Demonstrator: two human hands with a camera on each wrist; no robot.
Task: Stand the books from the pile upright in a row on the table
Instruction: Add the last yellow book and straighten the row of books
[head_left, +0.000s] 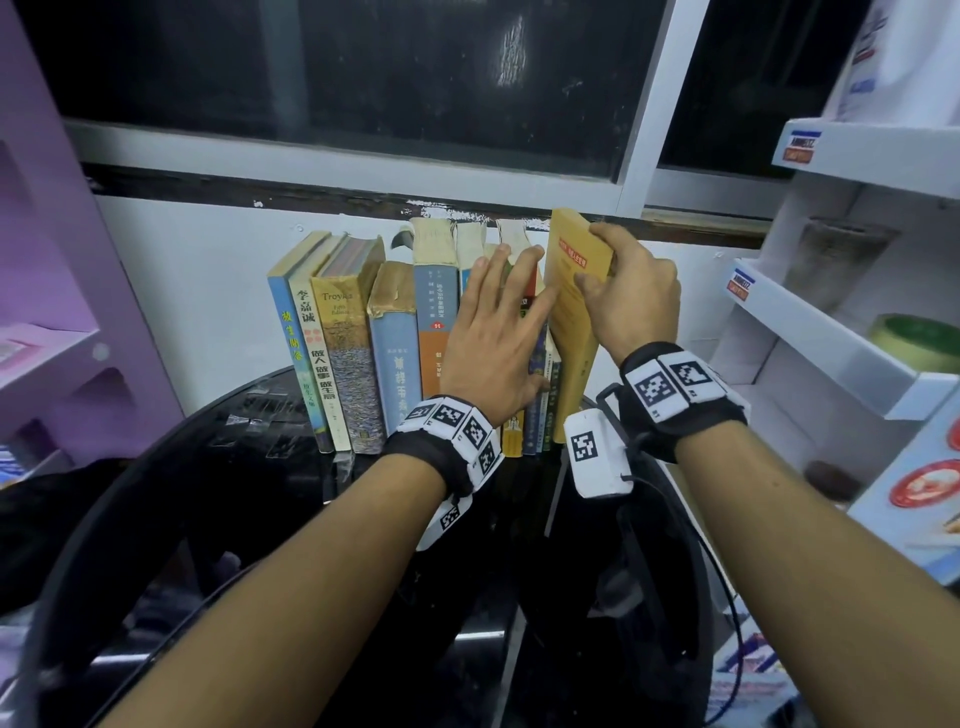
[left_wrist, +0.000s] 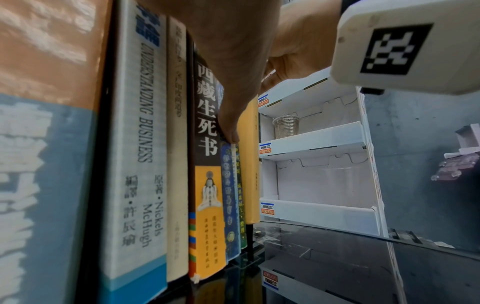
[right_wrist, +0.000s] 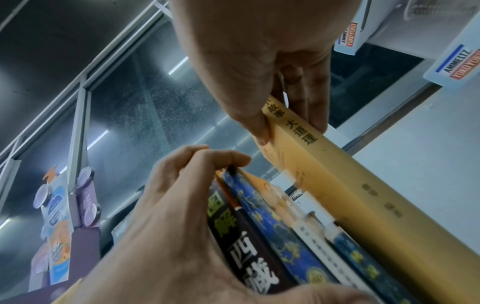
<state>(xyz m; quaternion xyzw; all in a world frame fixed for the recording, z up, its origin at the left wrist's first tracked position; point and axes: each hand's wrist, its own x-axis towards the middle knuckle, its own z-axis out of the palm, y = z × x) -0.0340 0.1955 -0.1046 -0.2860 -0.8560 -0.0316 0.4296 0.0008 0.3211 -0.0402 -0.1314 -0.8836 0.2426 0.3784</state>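
Your right hand pinches the yellow book near its top, at the right end of the row on the table. Your left hand, fingers straight, braces the neighbouring spines. Keep that brace while you tip the yellow book upright and snug against them.

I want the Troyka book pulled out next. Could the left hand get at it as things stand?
Probably yes: the left hand only rests flat on spines further right, and the Troyka book has nothing in front of it.
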